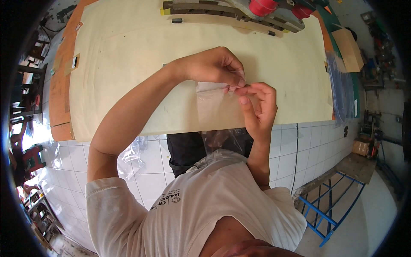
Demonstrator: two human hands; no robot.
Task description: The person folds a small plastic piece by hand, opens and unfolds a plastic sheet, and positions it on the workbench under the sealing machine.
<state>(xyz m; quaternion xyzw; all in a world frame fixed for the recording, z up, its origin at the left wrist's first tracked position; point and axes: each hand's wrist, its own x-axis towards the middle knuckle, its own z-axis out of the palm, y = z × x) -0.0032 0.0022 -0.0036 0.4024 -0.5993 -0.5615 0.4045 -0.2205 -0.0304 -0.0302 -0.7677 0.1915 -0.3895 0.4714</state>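
Note:
A clear plastic bag (218, 107) lies over the cream-covered table's near edge, and its lower part hangs in front of my lap. My left hand (218, 66) is closed in a pinch on the bag's upper edge, its knuckles up and fingers curled under. Just to its right, my right hand (260, 105) has its bent fingertips at the same edge, meeting the left fingertips. The right thumb sits close below the index fingertip, with the thin film seemingly between them. Reflections make the bag's exact outline hard to follow.
A metal bar-like machine with red round parts (262, 7) stands across the table's far side. Clear plastic sheets (340, 90) drape at the right, beside a cardboard box (347, 49). Crumpled plastic (132, 155) lies on the tiled floor. A blue metal frame (329, 210) stands lower right.

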